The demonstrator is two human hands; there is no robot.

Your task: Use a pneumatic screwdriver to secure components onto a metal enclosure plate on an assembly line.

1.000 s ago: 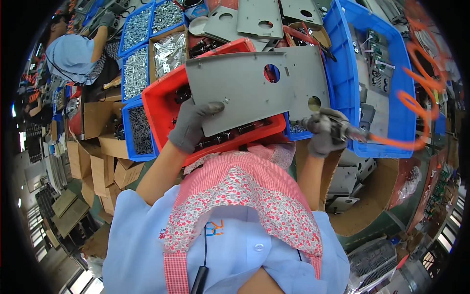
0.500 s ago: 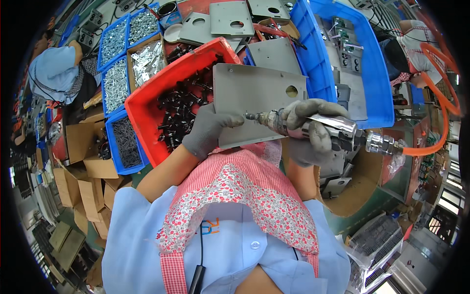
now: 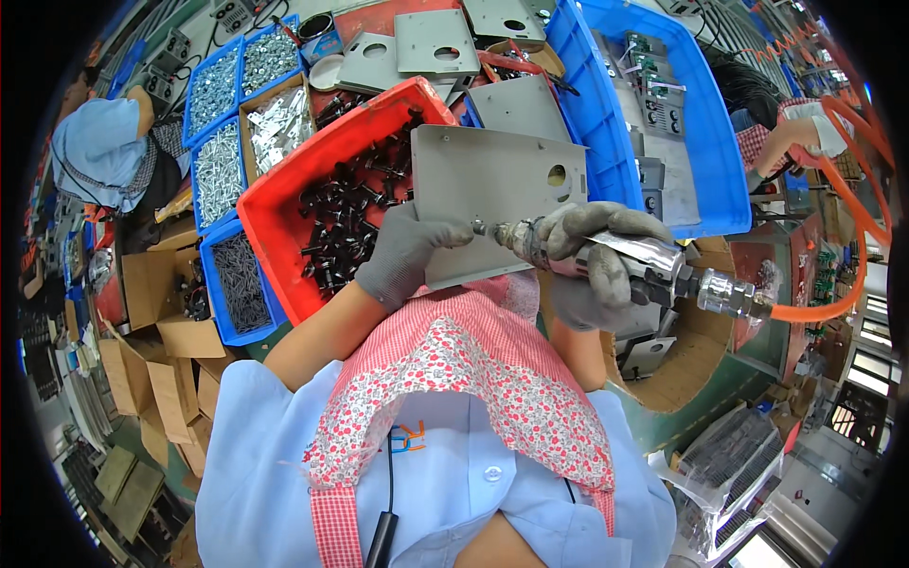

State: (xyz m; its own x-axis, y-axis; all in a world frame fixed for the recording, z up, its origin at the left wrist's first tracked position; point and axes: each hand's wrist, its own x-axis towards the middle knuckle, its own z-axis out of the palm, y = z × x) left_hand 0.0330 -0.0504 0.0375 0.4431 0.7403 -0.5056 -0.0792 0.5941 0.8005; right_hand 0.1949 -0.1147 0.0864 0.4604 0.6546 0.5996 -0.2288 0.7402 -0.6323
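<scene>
My left hand, in a grey glove, grips the lower left part of a grey metal panel with a round hole near its right end. Its thumb lies on the panel face, tip beside a small dark metal fastener; its exact kind is too small to tell. Wrapped in my gloved right hand is a silver air screwdriver, held nearly level across the panel. Its nose points left at the fastener, with a small gap between them. An orange air hose runs from its back end.
Behind the panel's left side stands a red bin of black fasteners. Blue trays of screws lie farther left. A large blue crate with circuit boards is at right, more panels at the back, and a cardboard bin near my right elbow.
The screwdriver's nose has drawn back slightly to the right, and the fastener beside my left thumb now shows clear of it. My left hand keeps its hold on the panel.
</scene>
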